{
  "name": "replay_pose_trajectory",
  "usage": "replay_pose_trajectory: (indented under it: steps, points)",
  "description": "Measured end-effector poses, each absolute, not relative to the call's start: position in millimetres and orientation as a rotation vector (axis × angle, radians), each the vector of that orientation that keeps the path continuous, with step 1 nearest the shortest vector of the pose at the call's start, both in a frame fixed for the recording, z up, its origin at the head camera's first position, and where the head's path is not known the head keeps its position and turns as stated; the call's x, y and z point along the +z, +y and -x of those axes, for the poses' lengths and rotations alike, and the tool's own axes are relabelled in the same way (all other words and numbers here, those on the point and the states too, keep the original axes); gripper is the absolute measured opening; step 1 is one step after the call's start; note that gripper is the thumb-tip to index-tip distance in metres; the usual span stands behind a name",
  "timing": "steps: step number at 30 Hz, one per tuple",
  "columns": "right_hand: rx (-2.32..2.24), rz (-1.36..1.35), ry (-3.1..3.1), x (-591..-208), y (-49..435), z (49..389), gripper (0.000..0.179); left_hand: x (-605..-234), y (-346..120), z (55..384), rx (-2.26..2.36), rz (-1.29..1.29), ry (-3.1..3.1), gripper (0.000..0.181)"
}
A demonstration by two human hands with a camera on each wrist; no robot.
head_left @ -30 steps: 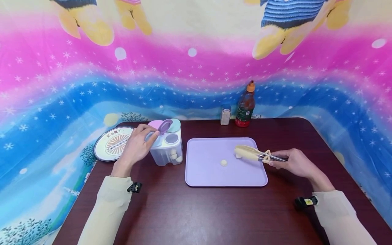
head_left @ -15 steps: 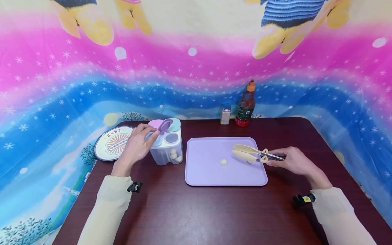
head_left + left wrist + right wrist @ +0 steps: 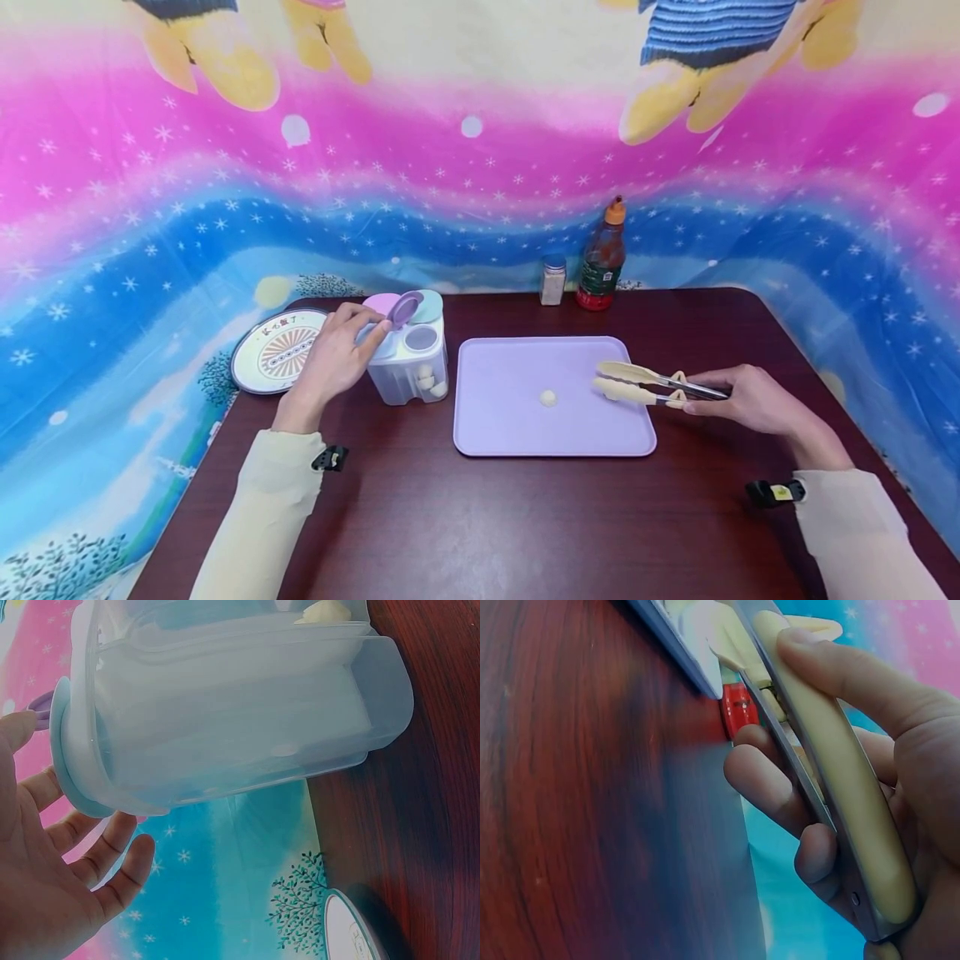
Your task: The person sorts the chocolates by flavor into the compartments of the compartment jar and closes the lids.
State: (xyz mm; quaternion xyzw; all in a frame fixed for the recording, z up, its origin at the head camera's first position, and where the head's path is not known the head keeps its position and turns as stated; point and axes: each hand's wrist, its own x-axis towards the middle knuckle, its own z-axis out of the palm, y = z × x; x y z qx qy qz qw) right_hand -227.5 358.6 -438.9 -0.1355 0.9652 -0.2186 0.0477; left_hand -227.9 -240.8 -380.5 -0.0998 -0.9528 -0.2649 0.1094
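My left hand (image 3: 341,354) pinches the raised purple lid (image 3: 405,309) of a clear container (image 3: 405,387) with several coloured lids. Under that lid a round opening (image 3: 421,337) shows, and several pale lumps (image 3: 427,380) lie inside. My right hand (image 3: 757,400) grips a pair of tongs (image 3: 697,392) with cream tips and metal arms. The handle (image 3: 840,780) lies between thumb and fingers in the right wrist view. The tips are spread, low over the right side of a lilac tray (image 3: 502,429). One small whitish lump (image 3: 548,398) sits near the tray's middle.
Left of the container is a patterned plate (image 3: 258,358), partly behind my left hand. A sauce bottle (image 3: 600,262) and a small blue-capped jar (image 3: 552,282) stand at the back edge of the dark table (image 3: 487,525). A printed cloth (image 3: 465,192) hangs behind.
The tongs' tips, nearly together a second ago, have spread apart. My right hand has shifted right with the tongs after a slight move left. My left hand stays on the lid.
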Motion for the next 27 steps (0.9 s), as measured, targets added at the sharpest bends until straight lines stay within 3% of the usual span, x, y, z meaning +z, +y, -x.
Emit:
replay_pose_trajectory:
  steps: [10,20,27]
  points:
    - [-0.659,0.419,2.920,-443.1,363.4,224.2,0.057,-381.4,-241.8,228.0,-0.793,0.293,-2.806,0.057]
    - [-0.708,0.429,2.904,-445.1,361.6,223.4,0.041,-382.0,-241.5,228.2,-0.782,0.297,-2.799,0.055]
    - [-0.736,0.397,2.870,-445.7,358.4,224.1,0.041,-381.3,-241.3,228.1,-0.787,0.295,-2.800,0.055]
